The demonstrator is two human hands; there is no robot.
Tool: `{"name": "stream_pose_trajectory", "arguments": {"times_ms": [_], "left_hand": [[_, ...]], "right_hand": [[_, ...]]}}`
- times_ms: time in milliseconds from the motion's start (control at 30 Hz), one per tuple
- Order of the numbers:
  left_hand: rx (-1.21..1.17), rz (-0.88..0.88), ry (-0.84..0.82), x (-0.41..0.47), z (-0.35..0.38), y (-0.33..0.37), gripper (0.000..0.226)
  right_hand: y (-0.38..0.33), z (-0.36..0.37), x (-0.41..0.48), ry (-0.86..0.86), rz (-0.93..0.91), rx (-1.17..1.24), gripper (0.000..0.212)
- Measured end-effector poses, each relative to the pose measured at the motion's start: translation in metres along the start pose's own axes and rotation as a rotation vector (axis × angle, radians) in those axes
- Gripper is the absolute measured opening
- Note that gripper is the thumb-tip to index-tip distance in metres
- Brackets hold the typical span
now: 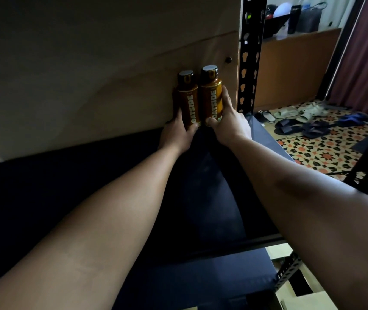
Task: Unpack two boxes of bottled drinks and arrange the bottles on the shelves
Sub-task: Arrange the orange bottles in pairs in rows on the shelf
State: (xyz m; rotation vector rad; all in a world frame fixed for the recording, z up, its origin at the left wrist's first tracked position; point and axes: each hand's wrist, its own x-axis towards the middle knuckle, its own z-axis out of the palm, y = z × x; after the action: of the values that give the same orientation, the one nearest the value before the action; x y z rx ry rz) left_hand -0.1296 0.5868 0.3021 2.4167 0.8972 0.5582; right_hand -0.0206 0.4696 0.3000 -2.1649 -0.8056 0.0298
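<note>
While upright, glossy cylindrical bottles in curled grips: left bottle [188, 98], left hand [177, 135]; right bottle [210, 95], right hand [230, 124]

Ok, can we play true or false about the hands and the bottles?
1. The left hand grips the left bottle, and the right hand grips the right bottle. True.
2. Both bottles lie on their sides. False: they are upright, side by side.
3. The bottles have red tops. False: the caps are dark.
4. Sandals lie on the patterned floor. True.
</note>
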Motion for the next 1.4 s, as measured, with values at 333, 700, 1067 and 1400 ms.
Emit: {"name": "stream_pose_trajectory", "arguments": {"times_ms": [333,700,1067,1400], "left_hand": [[0.08,-0.035,-0.011,0.006,0.003,0.003,0.069],[0.063,-0.055,-0.005,0.011,0.008,-0.001,0.074],[-0.086,-0.057,-0.018,-0.011,-0.006,0.003,0.098],[-0.039,-0.068,-0.041,-0.107,-0.03,0.003,0.068]], "right_hand": [[-0.003,-0.001,-0.002,0.009,0.031,-0.003,0.091],[-0.002,0.0,-0.001,0.021,0.056,0.034,0.087],[-0.003,-0.006,-0.006,0.049,0.073,0.152,0.105],[-0.009,-0.029,-0.087,-0.076,0.032,0.031,0.079]]}}
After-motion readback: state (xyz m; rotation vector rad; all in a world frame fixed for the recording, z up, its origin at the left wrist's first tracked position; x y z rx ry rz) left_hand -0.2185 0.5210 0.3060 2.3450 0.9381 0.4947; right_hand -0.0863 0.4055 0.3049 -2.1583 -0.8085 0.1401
